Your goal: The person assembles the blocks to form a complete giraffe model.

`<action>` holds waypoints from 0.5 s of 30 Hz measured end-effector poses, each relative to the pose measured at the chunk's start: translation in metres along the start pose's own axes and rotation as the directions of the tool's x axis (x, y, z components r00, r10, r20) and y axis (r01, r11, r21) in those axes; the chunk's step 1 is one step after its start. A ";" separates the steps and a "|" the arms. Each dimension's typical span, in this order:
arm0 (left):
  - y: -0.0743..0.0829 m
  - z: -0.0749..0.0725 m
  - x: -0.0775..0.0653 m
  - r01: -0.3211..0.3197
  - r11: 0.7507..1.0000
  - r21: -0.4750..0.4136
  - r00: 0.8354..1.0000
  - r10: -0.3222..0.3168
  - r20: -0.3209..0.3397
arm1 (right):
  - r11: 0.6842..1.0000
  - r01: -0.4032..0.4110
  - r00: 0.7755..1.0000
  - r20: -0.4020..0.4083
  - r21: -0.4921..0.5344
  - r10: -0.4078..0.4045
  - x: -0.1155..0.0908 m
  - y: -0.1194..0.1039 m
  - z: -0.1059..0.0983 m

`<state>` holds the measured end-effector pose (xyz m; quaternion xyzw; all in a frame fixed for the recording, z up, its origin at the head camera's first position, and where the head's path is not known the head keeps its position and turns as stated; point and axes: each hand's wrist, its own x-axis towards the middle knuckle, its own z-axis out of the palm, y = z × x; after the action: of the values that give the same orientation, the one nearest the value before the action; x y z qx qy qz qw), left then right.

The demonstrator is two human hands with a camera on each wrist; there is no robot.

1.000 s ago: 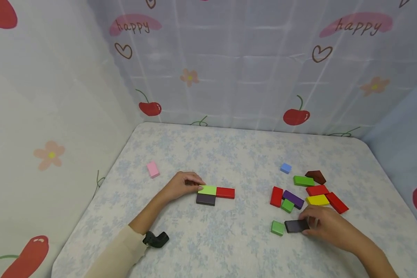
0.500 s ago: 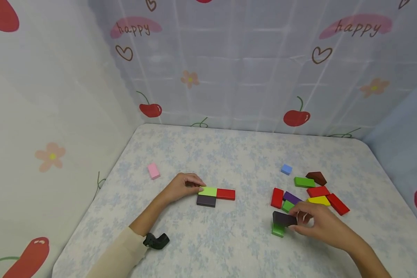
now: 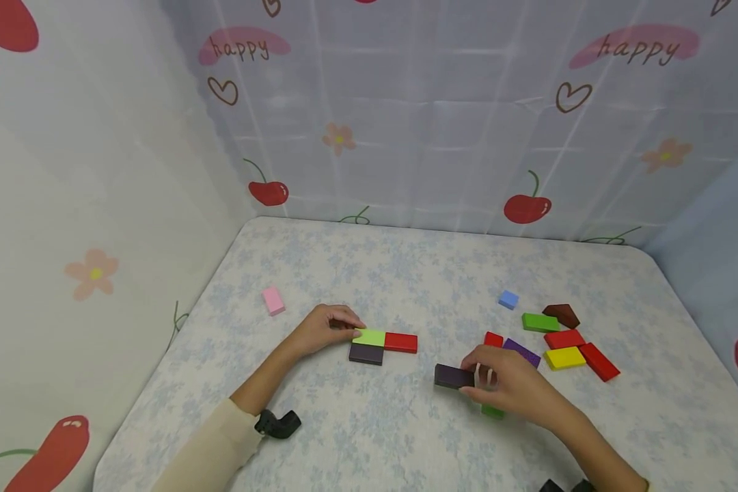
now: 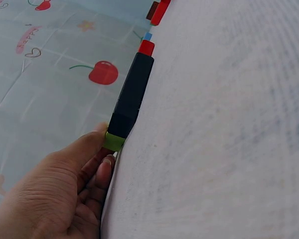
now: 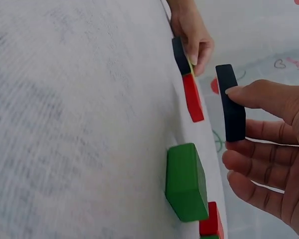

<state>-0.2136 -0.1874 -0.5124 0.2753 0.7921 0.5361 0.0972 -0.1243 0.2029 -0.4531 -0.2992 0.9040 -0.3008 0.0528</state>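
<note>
My left hand point(image 3: 322, 333) pinches the left end of a lime green block point(image 3: 371, 337) lying on the table. A black block point(image 3: 365, 354) lies flush along its near side, and a red block point(image 3: 401, 343) adjoins its right end. Between the thumb and fingers of my right hand point(image 3: 513, 383) is a second black block point(image 5: 230, 109), gripped by its right end in the head view and raised above the cloth. Under that hand a green block point(image 5: 184, 181) shows, partly hidden in the head view.
Right of the hands lie a purple block point(image 3: 522, 352), a yellow block point(image 3: 564, 359), a green block point(image 3: 540, 322), a brown block point(image 3: 562, 314) and several red ones. A small blue block point(image 3: 508, 299) sits farther back. At left is a pink block point(image 3: 273, 301).
My right hand has lifted the black block from beside the small green block and carried it left, toward the three joined blocks. The left hand has stayed in place.
</note>
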 end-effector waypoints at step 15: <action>-0.012 0.000 0.002 -0.018 1.000 0.004 1.000 0.018 0.000 | 0.981 -0.079 0.997 -0.021 -0.175 0.077 0.042 -0.032 0.041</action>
<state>-0.2197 -0.1900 -0.5231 0.2825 0.7907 0.5353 0.0918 -0.1309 0.1378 -0.4644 -0.2648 0.9384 -0.2198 0.0314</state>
